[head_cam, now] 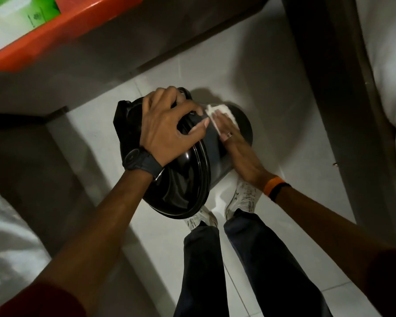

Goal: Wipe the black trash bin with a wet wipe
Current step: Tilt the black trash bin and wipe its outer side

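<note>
From the head camera, the black trash bin (215, 152) is tilting on the white tiled floor (295, 110) just ahead of the person's shoes. The left hand (169, 124) is clamping its rim and lid, fingers curled over the edge. The right hand (236, 145) is pressing a wet wipe (224, 112) flat against the bin's side wall, fingers together, probably mid-stroke. Keeping the rim braced and overlapping strokes should help.

The white tiled floor (284, 106) carries the tilted black trash bin (217, 147) and the person's two white sneakers (245, 197), while the orange shelf (62, 30) above holds a green-and-white packet (16, 17).
</note>
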Available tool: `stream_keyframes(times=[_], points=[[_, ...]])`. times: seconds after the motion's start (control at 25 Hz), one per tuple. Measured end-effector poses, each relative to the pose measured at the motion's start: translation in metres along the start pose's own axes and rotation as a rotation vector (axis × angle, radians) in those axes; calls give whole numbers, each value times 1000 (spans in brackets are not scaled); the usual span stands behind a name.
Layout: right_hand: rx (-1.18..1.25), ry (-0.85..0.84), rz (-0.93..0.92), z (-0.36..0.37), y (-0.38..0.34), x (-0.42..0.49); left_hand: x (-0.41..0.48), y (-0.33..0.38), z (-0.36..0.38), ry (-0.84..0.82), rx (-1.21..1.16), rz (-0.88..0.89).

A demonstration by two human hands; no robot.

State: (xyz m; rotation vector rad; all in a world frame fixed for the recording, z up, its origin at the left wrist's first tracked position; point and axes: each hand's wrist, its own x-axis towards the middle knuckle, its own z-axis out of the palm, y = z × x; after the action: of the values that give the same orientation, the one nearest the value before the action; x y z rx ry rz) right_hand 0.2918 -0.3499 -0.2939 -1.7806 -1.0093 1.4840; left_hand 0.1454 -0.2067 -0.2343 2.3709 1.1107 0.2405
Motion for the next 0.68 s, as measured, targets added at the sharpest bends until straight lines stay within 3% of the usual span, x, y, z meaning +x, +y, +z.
stream_keyframes(times=[0.08, 0.12, 0.16, 0.28, 0.32, 0.4, 0.44, 0.52, 0.6, 0.68], points=[[105, 119, 300, -20, 8, 17, 8, -4, -4, 7, -20, -60], [135, 139, 335, -21, 6, 21, 13, -6, -6, 11, -33, -79], [122, 130, 254, -16, -3, 16, 18, -8, -6, 9, -56, -86], [-6, -2, -213, 17, -14, -5, 40, -17, -6, 19, -128, -114], [-23, -9, -250, 20, -9, -7, 46, -21, -7, 45, -139, -135], [64, 118, -49, 10, 6, 8, 48, -21, -10, 162, -114, -136], [163, 181, 137, 1, 12, 20, 42, -15, -10, 213, -103, -53], [300, 223, 376, -18, 23, 37, 16, 0, -4, 160, -110, 283], [329, 185, 383, -23, 25, 37, -4, 13, 3, 20, -102, 542], [259, 114, 211, -9, 13, 13, 2, 13, 3, -41, -7, 527]])
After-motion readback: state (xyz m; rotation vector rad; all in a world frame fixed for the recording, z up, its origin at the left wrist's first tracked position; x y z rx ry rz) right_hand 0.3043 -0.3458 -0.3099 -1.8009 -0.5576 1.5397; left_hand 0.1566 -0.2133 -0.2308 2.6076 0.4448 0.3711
